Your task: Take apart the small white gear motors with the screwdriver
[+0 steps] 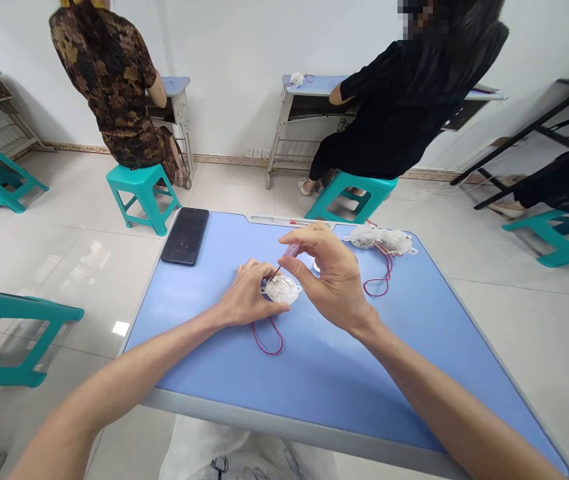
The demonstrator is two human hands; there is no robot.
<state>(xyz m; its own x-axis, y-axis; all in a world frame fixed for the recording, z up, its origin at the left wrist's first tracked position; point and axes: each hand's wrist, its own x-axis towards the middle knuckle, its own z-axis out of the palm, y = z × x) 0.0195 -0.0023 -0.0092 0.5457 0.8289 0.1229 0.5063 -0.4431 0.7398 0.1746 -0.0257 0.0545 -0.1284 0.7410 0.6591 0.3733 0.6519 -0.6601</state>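
Observation:
My left hand [248,297] is closed on a small round clear plastic part [282,289] with red wires [267,339] trailing toward me over the blue table [314,373]. My right hand [329,273] pinches a small screwdriver with a pinkish handle [290,251], its thin tip angled down onto the round part. A pile of similar clear parts [380,240] with a red wire loop [379,280] lies just beyond my right hand.
A black phone [185,235] lies at the table's far left corner. Two people sit with their backs to me on teal stools [139,193] at desks [314,90] by the wall. More teal stools [9,333] stand left and right.

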